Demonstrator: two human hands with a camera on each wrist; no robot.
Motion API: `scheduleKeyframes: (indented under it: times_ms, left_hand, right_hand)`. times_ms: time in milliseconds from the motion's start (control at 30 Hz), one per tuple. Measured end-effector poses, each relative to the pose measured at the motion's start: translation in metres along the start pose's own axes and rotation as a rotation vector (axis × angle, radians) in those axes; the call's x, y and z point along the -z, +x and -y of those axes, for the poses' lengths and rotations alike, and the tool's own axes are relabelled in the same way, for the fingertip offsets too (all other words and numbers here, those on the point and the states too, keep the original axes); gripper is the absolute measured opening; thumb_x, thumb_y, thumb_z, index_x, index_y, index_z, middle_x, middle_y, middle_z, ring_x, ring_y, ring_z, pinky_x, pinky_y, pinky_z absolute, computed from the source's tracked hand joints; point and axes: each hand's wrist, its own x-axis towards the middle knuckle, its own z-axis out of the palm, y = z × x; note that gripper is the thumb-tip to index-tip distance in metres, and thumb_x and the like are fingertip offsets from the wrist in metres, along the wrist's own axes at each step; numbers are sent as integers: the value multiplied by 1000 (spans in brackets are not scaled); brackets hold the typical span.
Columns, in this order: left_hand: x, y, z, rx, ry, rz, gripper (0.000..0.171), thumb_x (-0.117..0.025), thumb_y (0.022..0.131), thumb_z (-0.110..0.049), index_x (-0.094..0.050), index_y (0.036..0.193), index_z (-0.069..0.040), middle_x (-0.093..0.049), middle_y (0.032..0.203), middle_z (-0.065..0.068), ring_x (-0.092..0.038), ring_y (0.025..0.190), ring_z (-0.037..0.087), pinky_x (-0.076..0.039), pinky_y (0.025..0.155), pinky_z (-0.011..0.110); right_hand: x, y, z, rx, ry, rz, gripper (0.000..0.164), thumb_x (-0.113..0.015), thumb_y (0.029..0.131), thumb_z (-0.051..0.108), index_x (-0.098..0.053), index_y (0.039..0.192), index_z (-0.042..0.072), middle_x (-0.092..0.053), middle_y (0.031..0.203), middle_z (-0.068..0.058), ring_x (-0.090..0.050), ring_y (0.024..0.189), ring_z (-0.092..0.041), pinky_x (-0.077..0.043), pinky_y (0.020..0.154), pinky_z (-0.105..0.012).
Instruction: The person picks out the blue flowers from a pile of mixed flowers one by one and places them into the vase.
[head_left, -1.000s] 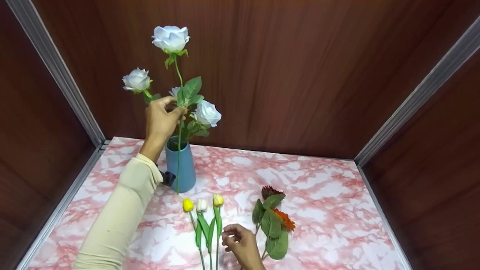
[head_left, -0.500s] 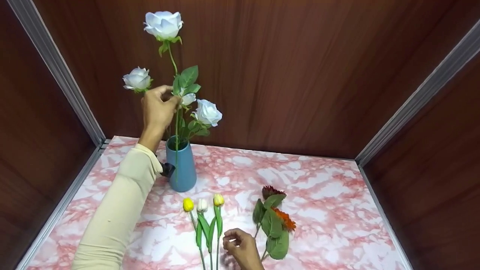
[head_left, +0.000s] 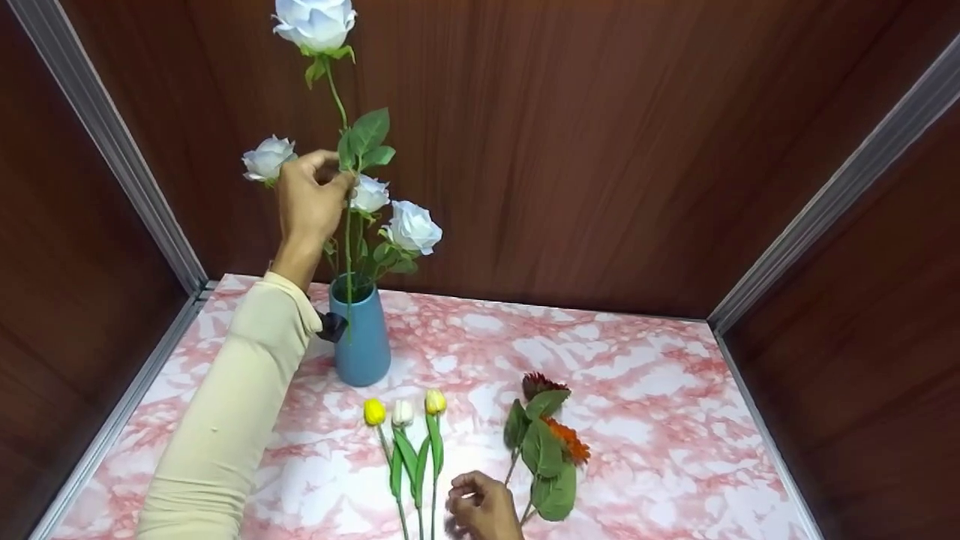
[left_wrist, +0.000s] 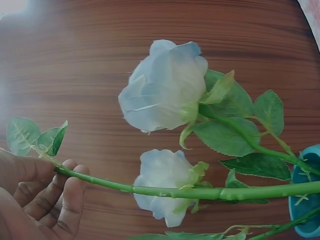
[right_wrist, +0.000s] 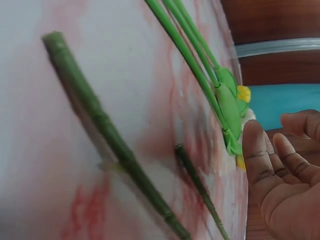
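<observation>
My left hand (head_left: 311, 199) pinches the green stem of a white rose (head_left: 315, 26) just under its leaves, holding it upright. The stem's lower end hangs in front of the blue vase (head_left: 362, 337), below the rim. Three more white roses stand in the vase, one of them (head_left: 412, 227) leaning right; in the left wrist view two white blooms (left_wrist: 162, 87) show behind the held stem (left_wrist: 225, 193). Low in the head view, my right hand (head_left: 486, 506) hovers with loosely bent fingers, holding nothing, between the tulips (head_left: 403, 412) and the leafy flowers.
Yellow and white tulips lie side by side on the pink marbled table (head_left: 637, 390). Right of them lie a dark red flower (head_left: 541, 384) and an orange flower (head_left: 570, 440) with broad leaves. Brown wood panels (head_left: 525, 150) enclose the back and sides.
My left hand has risen and shifted slightly left with the rose, its stem end climbing along the vase's front. My right hand has sunk a little.
</observation>
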Motion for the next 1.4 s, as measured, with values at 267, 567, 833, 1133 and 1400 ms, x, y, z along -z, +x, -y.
scheduleKeyframes:
  times_ms: [267, 567, 833, 1133, 1400]
  left_hand:
    - [0, 7, -5, 3, -23, -28, 17, -64, 79, -9, -70, 95, -9, -65, 75, 3, -55, 66, 11, -40, 58, 21]
    - [0, 14, -16, -18, -104, -47, 14, -63, 80, -6, -70, 92, -8, -66, 72, 5, -59, 63, 13, -41, 55, 19]
    - [-2, 17, -20, -34, -128, -69, 15, -62, 80, -6, -70, 93, -8, -66, 74, 4, -60, 64, 13, -45, 58, 20]
    - [-2, 19, -27, -48, -177, -103, 14, -62, 81, -7, -70, 92, -9, -66, 75, 4, -62, 67, 19, -46, 59, 20]
    - [-2, 20, -25, -45, -158, -128, 12, -63, 81, -9, -71, 90, -10, -66, 75, 3, -60, 65, 13, -44, 58, 19]
  right_hand:
    - [-2, 2, -36, -66, 36, 49, 17, -62, 74, 1, -61, 91, -2, -65, 75, -5, -59, 59, -6, -49, 54, -22]
    - [-3, -1, -41, -98, 70, 48, 20, -60, 71, 3, -62, 89, -2, -64, 73, -2, -60, 58, -8, -49, 54, -23]
    - [-3, -3, -46, -125, 77, 65, 20, -58, 71, 1, -61, 90, -3, -62, 73, -2, -59, 61, -9, -50, 56, -24]
    - [-5, -2, -49, -145, 45, 60, 17, -61, 71, 4, -62, 88, 2, -63, 73, -1, -59, 62, -9, -48, 58, -24]
    - [-5, -2, -51, -181, 96, 81, 17, -59, 74, 3, -62, 90, 0, -64, 75, -4, -62, 63, -15, -49, 58, -25]
